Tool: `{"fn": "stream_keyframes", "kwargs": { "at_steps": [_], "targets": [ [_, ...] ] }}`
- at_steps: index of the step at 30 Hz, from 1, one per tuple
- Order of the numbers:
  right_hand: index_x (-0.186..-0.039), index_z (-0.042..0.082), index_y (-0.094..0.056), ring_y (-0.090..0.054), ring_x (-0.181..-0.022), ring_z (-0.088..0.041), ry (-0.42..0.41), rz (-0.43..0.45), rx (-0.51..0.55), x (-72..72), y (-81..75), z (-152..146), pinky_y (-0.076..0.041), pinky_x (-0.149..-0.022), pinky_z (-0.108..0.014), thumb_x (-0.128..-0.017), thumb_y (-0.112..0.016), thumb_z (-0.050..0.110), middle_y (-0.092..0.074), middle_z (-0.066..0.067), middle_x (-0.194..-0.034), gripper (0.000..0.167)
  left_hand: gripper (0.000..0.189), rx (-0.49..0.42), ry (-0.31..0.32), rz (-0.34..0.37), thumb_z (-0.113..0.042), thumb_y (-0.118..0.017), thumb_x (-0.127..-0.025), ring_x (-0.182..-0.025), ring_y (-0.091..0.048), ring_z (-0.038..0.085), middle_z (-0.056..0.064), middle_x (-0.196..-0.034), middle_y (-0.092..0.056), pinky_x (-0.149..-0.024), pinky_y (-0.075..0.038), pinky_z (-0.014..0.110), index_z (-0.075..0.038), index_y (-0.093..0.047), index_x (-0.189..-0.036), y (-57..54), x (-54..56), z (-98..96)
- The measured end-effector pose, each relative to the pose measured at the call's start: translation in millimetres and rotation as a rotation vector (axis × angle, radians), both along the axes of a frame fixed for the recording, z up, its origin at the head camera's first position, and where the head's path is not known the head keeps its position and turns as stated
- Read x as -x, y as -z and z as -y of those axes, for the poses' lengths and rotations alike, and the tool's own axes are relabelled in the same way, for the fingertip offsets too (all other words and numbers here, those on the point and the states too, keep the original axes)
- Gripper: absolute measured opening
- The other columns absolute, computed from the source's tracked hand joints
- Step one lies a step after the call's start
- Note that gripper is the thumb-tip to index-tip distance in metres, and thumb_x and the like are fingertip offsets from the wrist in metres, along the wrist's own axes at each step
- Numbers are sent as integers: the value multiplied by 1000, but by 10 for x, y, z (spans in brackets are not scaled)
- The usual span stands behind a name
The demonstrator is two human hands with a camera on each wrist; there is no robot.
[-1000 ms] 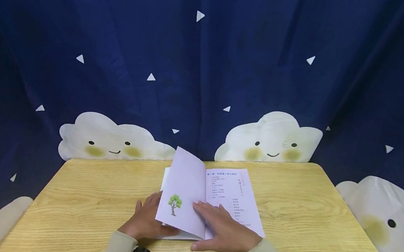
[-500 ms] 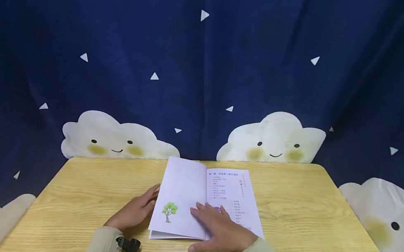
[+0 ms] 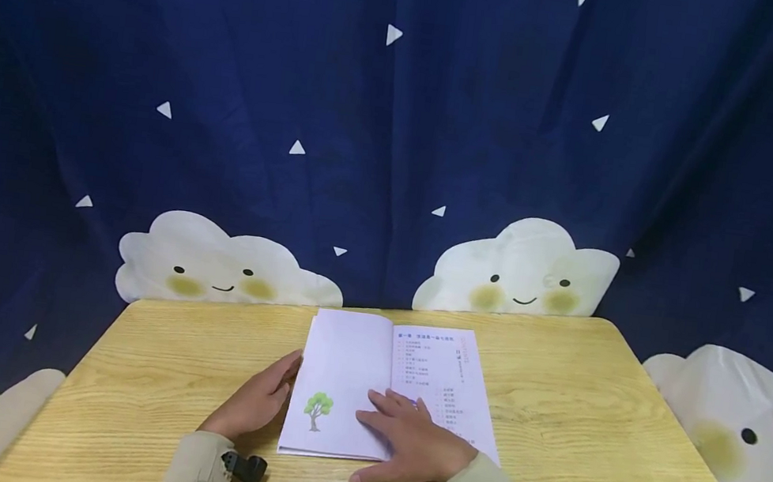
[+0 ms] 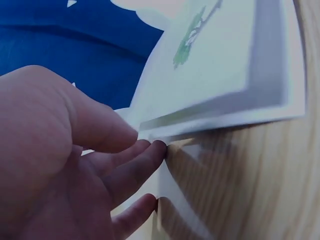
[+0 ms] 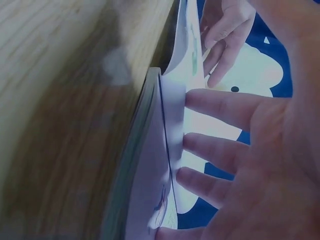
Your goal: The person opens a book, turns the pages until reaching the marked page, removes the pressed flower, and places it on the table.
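- Behind the book (image 3: 389, 369): dark blue curtain (image 3: 401, 115), printed with white clouds and small triangles.
- Beneath the book and out to both sides: wood-grain counter (image 3: 588, 423), shiny with reflected light just in front of the book's near edge.
- Book itself: open, face up on the counter. Probably light and floppy as a whole; if lifting, support under the spine as well as at the edges.
- Right half of the book: right-hand page (image 3: 439, 370), with small printed lines, on the thicker block of leaves. Likely steadier here; for a firm hold, take the whole block by its outer edge.
- Left half of the book: left-hand page (image 3: 346, 372), mostly blank, over a thinner layer. Likely soft, springy, easy to crease; take lightly by the outer edge. Smooth paper, so perhaps slippery.
- Over the book's gutter, toward the near edge: right hand (image 3: 410, 442), fingers (image 5: 220, 107) spread apart, tips resting on the paper, clamped on nothing.
- Just beside the book's left edge: left hand (image 3: 255, 401), fingers loosely bent, gripping nothing visible; cannot tell whether touching the page edge.
- Near the book's lower left corner: green tree drawing (image 3: 318, 407).
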State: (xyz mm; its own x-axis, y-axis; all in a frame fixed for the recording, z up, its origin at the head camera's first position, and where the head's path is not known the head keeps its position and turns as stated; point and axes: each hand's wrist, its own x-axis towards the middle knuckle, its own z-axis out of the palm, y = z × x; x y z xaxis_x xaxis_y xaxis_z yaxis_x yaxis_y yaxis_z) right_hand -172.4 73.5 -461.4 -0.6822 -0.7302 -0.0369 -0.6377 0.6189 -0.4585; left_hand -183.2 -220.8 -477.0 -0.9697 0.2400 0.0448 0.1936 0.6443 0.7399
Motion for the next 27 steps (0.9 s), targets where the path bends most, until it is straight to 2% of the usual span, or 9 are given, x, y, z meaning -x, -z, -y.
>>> {"fn": "stream_keyframes", "kwargs": {
  "at_steps": [7,10,12,19,23,27],
  "targets": [
    [-140,19,-52,-28,-140,-37,-1,-38,-34,-15,10,41,-20,-106,-69,-71,-60,79,-34,-11,-153,92,55,16,-33,-40,4,-39,-98,-132,-43,35,23,-150,-34,-108,-33,49,1,-23,-151,-16,-7,-22],
    [-140,19,-52,-27,-141,-37,7,-43,-52,-18,17,53,-19,-106,-69,-70,-58,80,-34,-10,-154,93,57,13,-39,-44,0,-45,-99,-131,-44,36,23,-149,-35,-107,-35,49,-2,-24,-152,-33,-8,-26],
    [-141,20,-52,-26,-141,-36,12,-39,-63,-20,18,59,-19,-106,-68,-70,-58,81,-33,-9,-154,94,61,31,-31,-48,-6,-53,-98,-134,-40,36,21,-150,-34,-108,-33,51,-4,-26,-152,-46,-7,-23],
    [-141,20,-51,-25,-142,-36,19,-38,-77,-20,8,69,-19,-106,-68,-70,-57,82,-33,-8,-155,94,84,129,52,-86,-37,-77,-81,-142,-22,40,19,-157,-20,-109,-26,61,-13,-35,-150,-104,-2,-84],
    [-141,20,-51,-25,-141,-36,19,-41,-77,-17,19,71,-20,-106,-69,-70,-56,82,-33,-8,-154,94,94,148,122,-85,-50,-79,-74,-143,-15,43,16,-159,-16,-105,-21,70,-17,-36,-150,-104,-13,-177],
    [-142,22,-51,-24,-142,-35,22,-22,-82,-8,17,77,-19,-106,-69,-71,-56,81,-32,-8,-155,92,99,175,159,-19,-58,-79,-69,-145,-5,42,9,-161,-14,-99,-5,80,-24,-34,-151,-89,-26,-291]
  ]
}}
